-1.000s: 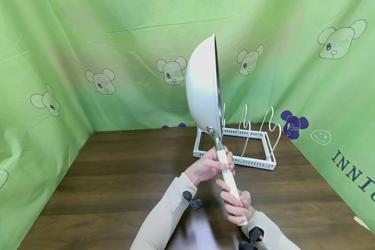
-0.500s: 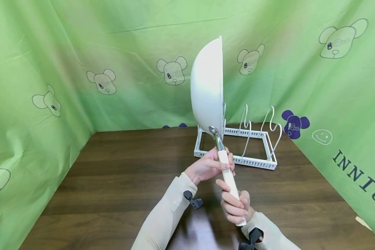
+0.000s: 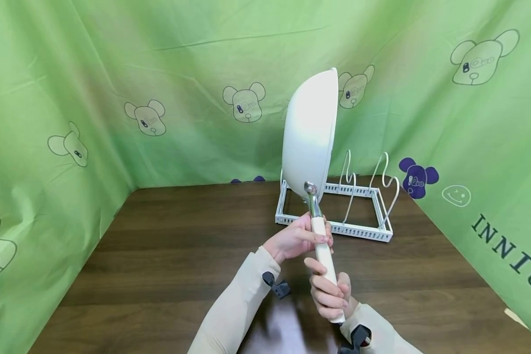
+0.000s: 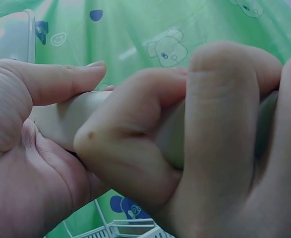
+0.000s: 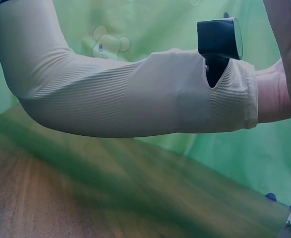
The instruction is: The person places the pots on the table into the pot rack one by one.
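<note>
- Two hands of mine are wrapped round one handle (image 3: 324,246), low in the middle of the head view; nothing else carries the pan.
- Left of centre, my left hand (image 3: 294,239) curls its fingers round the upper part of the handle, just below the metal neck. The left wrist view shows the thumb lying along the pale grip and the fingers closed over it.
- A little lower, my right hand (image 3: 329,294) grips the handle's butt end, fingers folded round it. My right wrist camera sees mostly my left sleeve (image 5: 125,96), so I take that grip from the head view alone.
- The white pan (image 3: 310,133) stands on edge in the air at centre frame, its bowl bulging toward the left and its rim toward the right, tilted slightly right at the top.
- Behind and below it, right of centre, the white wire rack (image 3: 336,206) sits on the brown table (image 3: 159,255). The pan looks to hang over the rack's left end, though I cannot tell whether it touches a wire.
- Risk, as I judge it: the weight sits high above my grip, so a loosened hand could let the pan twist and tip over.
- Lowered off line, its rim could strike a wire divider and push the light rack along the table.
</note>
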{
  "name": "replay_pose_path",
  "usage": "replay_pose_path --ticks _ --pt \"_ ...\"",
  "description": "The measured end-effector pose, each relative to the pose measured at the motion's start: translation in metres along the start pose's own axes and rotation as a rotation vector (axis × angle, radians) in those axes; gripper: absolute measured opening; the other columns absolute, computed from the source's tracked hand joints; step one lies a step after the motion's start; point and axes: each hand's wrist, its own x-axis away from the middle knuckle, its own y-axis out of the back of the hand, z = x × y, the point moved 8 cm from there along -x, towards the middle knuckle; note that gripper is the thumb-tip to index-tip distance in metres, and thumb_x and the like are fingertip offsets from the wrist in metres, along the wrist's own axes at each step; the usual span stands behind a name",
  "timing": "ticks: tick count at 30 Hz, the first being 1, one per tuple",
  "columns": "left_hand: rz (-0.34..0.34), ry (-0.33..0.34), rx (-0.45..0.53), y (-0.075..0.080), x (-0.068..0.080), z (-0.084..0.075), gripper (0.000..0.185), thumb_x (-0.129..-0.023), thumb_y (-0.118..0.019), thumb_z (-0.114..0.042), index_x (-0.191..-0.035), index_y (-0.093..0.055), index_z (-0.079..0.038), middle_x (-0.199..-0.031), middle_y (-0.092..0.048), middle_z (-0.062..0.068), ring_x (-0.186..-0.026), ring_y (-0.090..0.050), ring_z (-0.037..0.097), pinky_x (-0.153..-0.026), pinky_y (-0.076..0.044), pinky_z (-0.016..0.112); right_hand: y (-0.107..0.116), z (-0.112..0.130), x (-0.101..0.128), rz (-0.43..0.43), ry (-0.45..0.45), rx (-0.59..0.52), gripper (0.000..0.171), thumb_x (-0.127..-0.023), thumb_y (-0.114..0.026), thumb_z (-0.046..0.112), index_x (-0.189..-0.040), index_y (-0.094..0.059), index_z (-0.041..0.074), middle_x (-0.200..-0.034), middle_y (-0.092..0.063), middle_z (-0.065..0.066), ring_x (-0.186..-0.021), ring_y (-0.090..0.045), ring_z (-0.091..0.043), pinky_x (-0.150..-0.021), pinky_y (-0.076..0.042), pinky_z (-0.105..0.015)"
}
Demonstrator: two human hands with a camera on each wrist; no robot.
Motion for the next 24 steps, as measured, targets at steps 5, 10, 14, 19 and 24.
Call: replay_pose_path --ticks 5,10,14,19,24 --pt "-0.029 0.026 -0.010 0.005 0.000 0.005 0.037 -0.089 -0.034 0.021 -0.099 -0.047 -0.012 -0.083 -0.060 -0.001 -0.078 -0.063 0.010 -0.077 -0.055 0.028 0.002 0.001 0.001 0.008 0.001 -0.006 0.028 -0.097 -0.057 0.005 -0.096 -0.030 0.014 -0.059 -0.039 -0.002 -0.036 -0.039 -0.014 -0.037 -0.034 -0.026" --pt "-0.028 0.038 -0.014 0.009 -0.002 0.008 0.038 -0.089 -0.033 0.021 -0.096 -0.050 -0.012 -0.082 -0.061 -0.002 -0.078 -0.063 0.010 -0.076 -0.054 0.028 0.005 0.001 0.001 0.007 0.001 -0.019 0.029 -0.096 -0.057 0.005 -0.094 -0.030 0.015 -0.058 -0.039 -0.001 -0.036 -0.039 -0.013 -0.038 -0.034 -0.025" --pt "-0.019 0.047 -0.007 0.010 -0.003 0.011 0.038 -0.090 -0.032 0.021 -0.092 -0.053 -0.011 -0.081 -0.061 -0.001 -0.077 -0.063 0.011 -0.075 -0.054 0.028 0.007 0.001 0.004 -0.004 0.007 -0.016 0.029 -0.096 -0.057 0.005 -0.093 -0.030 0.015 -0.058 -0.039 -0.001 -0.036 -0.039 -0.013 -0.038 -0.034 -0.025" --pt "-0.018 0.057 0.020 0.013 -0.004 0.016 0.036 -0.089 -0.032 0.021 -0.090 -0.054 -0.009 -0.080 -0.061 0.001 -0.076 -0.063 0.012 -0.074 -0.055 0.028 0.009 -0.001 0.010 -0.016 0.012 -0.025 0.029 -0.096 -0.059 0.006 -0.094 -0.031 0.016 -0.060 -0.039 0.000 -0.037 -0.039 -0.012 -0.040 -0.034 -0.024" --pt "-0.025 0.066 0.034 0.016 -0.004 0.022 0.028 -0.091 -0.039 0.018 -0.089 -0.054 -0.006 -0.080 -0.062 0.002 -0.075 -0.063 0.014 -0.073 -0.055 0.028 0.011 -0.002 0.015 -0.011 0.013 -0.038 0.029 -0.096 -0.059 0.005 -0.094 -0.032 0.017 -0.059 -0.039 0.000 -0.038 -0.040 -0.011 -0.039 -0.034 -0.024"
